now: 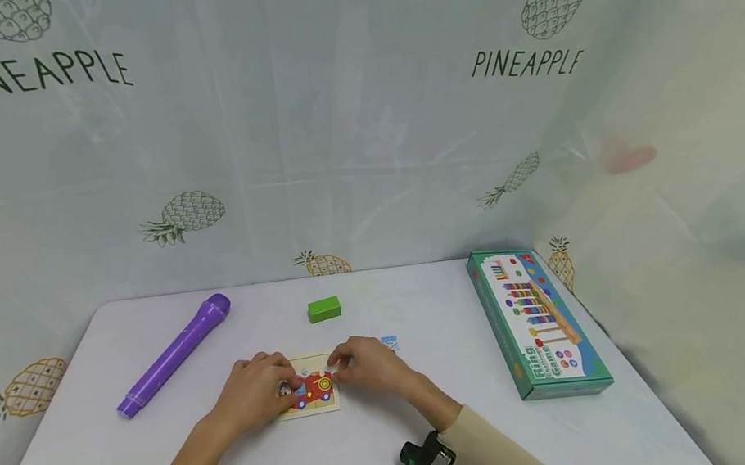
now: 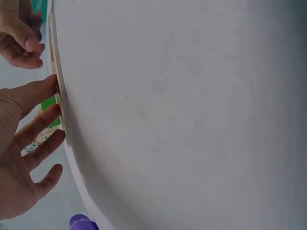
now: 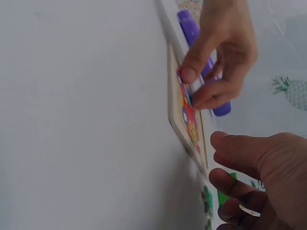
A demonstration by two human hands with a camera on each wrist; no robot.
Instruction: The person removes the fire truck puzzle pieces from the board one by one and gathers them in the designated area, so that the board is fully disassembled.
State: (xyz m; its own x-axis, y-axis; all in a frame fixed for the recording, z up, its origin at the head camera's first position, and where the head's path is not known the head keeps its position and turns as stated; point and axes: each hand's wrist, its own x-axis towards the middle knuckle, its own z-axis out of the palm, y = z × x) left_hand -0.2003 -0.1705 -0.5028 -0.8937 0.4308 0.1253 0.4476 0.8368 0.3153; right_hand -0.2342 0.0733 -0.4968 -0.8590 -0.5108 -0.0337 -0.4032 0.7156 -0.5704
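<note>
A small wooden puzzle board [image 1: 310,410] with a red vehicle picture [image 1: 314,389] lies on the white table. My left hand [image 1: 258,390] rests on its left part, thumb and fingertips touching the board and covering some of the picture. In the left wrist view, the left fingers [image 2: 41,125] reach out to the board's edge. My right hand [image 1: 369,362] is at the board's upper right corner. Seen from the right wrist, the right hand [image 3: 283,177] has its fingers loosely bent beside the board, with nothing visible between them.
A small blue piece [image 1: 389,342] lies just behind my right hand. Farther back sits a green block [image 1: 324,309]. A purple microphone-shaped stick [image 1: 173,357] lies at the left, and a green toy box [image 1: 540,323] at the right. A pineapple-print curtain [image 1: 321,108] hangs behind the table.
</note>
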